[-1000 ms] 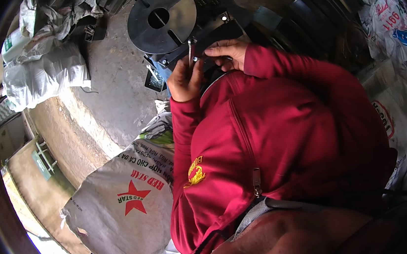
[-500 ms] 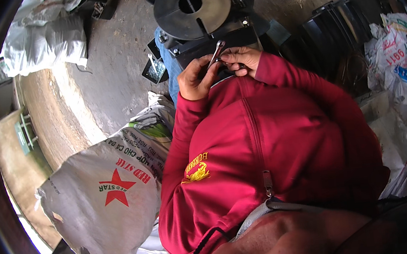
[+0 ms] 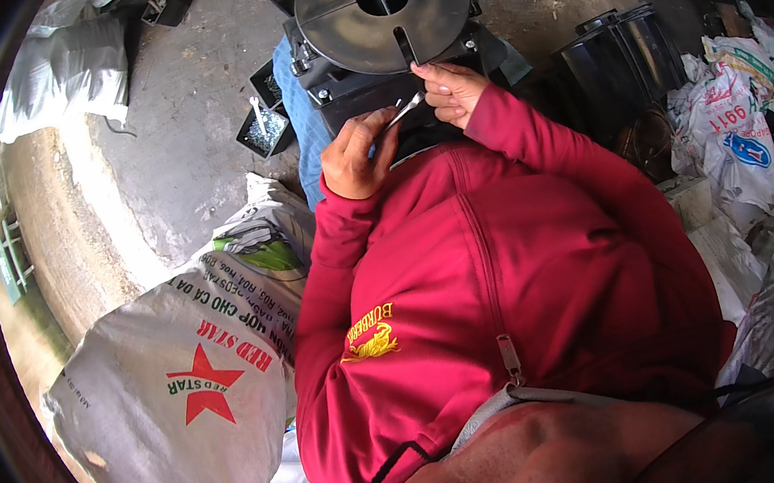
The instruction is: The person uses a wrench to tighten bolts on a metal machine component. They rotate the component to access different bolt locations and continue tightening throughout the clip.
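A: Steel first: where is the tool in the head view?

B: It lies slanted between your two hands, just below the rim of the black disc and over the dark housing under it. Your left hand is curled closed round its lower end.

A: And your right hand?

B: Its fingers are bunched at the tool's upper tip, close to the slot in the disc's edge. I cannot tell whether they pinch the tip itself or some small part there.

A: What changed over the last second?

B: A second ago your hands were pressed close together with the tool standing nearly upright between them. Now they sit a little apart and the tool has tipped over to a slant. Your head has also swung, so the disc sits higher and more central.

A: What does that mean for the work?

B: My guess is that you are re-seating the tool at the disc's edge, not turning it hard.

A: Anything else near you?

B: A small tray of bits sits on the concrete left of the housing, and the starred sack lies by your left elbow.
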`<state>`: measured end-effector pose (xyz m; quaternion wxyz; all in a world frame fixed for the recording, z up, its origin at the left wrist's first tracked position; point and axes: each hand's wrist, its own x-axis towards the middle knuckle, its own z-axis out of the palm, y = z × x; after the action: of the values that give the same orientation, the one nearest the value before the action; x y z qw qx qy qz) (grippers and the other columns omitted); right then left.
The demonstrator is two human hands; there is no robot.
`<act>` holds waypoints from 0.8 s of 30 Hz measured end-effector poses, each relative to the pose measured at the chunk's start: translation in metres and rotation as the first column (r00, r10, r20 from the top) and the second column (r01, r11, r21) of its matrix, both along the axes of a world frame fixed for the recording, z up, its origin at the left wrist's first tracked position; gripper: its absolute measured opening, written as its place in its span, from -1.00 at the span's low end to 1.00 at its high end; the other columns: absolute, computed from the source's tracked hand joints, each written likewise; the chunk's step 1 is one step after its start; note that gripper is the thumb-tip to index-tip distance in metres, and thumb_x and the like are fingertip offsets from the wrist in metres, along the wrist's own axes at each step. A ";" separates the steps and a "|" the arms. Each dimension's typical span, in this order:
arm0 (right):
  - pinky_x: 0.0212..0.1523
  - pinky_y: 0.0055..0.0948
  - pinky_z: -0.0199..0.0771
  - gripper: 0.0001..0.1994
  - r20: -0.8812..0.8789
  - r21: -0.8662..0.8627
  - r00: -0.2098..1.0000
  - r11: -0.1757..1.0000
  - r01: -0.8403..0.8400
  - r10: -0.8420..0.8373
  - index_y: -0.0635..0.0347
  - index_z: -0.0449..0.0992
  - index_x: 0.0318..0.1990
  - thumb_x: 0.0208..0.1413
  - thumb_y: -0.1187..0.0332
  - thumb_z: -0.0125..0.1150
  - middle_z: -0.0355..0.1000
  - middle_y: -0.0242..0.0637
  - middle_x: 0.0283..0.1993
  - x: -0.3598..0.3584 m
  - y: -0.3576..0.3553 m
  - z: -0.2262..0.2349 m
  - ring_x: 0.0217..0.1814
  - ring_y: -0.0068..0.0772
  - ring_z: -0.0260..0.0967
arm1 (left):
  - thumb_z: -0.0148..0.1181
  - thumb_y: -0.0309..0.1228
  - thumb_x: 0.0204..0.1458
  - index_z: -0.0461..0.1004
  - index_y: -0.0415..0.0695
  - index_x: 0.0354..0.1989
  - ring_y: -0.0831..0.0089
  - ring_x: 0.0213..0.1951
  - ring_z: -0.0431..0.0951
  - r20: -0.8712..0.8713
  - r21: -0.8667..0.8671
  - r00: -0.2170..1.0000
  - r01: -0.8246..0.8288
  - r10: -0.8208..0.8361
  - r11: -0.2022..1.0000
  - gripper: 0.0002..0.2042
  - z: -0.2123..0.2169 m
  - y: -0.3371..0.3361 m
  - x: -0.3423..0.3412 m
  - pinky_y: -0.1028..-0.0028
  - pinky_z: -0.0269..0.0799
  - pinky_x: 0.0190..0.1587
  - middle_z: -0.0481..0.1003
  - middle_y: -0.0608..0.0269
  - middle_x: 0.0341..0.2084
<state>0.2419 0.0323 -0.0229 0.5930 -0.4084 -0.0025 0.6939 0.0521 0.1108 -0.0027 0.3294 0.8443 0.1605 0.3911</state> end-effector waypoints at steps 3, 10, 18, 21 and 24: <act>-0.76 -0.70 -0.14 -0.73 0.062 -0.006 0.997 0.999 0.050 -0.050 -0.07 0.31 -0.47 0.12 0.17 0.29 0.05 -0.69 -0.69 -0.005 0.002 -0.003 -0.75 -0.81 -0.08 | 0.32 -0.69 -0.14 0.49 -0.23 -0.19 0.32 -0.41 0.62 0.002 -0.007 1.000 0.029 -0.029 1.000 -0.71 -0.005 0.001 0.001 0.49 0.49 -0.38 0.57 0.10 -0.40; -0.72 -0.71 -0.08 -0.73 0.119 0.103 0.972 0.976 0.192 -0.204 0.08 0.30 -0.45 0.24 0.19 0.12 0.12 -0.56 -0.59 -0.011 -0.006 -0.018 -0.67 -0.76 -0.07 | 0.33 -0.65 -0.14 0.51 -0.21 -0.20 0.31 -0.40 0.61 0.043 -0.069 0.999 0.006 -0.003 0.998 -0.72 -0.013 0.003 0.004 0.47 0.50 -0.39 0.56 0.15 -0.39; -0.72 -0.71 -0.07 -0.81 0.057 0.161 0.981 0.972 0.174 -0.185 0.08 0.32 -0.41 0.27 0.31 0.06 0.09 -0.58 -0.61 -0.010 -0.004 -0.024 -0.66 -0.74 -0.07 | 0.36 -0.53 -0.15 0.53 -0.13 -0.18 0.36 -0.44 0.59 -0.007 0.263 0.996 -0.087 0.092 0.961 -0.71 -0.013 0.019 0.022 0.47 0.49 -0.42 0.54 0.23 -0.37; -0.72 -0.71 -0.07 -0.80 0.079 0.070 0.982 0.984 0.166 -0.171 0.05 0.31 -0.44 0.25 0.31 0.08 0.09 -0.59 -0.62 -0.011 0.000 -0.015 -0.68 -0.75 -0.06 | 0.39 -0.52 -0.16 0.55 -0.08 -0.19 0.31 -0.55 0.55 -0.033 0.326 0.990 -0.122 0.140 0.937 -0.70 -0.012 0.022 0.033 0.41 0.43 -0.54 0.53 0.23 -0.47; -0.75 -0.64 -0.19 -0.79 0.098 0.079 0.973 0.976 0.203 -0.210 0.04 0.39 -0.44 0.18 0.24 0.23 0.03 -0.66 -0.69 -0.014 0.002 -0.018 -0.76 -0.80 -0.11 | 0.39 -0.43 -0.14 0.57 -0.03 -0.14 0.27 -0.58 0.55 -0.111 0.377 0.975 -0.140 0.195 0.916 -0.68 -0.012 0.023 0.035 0.36 0.42 -0.56 0.53 0.19 -0.46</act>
<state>0.2280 0.0344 -0.0406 0.6747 -0.4218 -0.0152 0.6055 0.0872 0.1334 -0.0147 0.1186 0.9002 0.1803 0.3782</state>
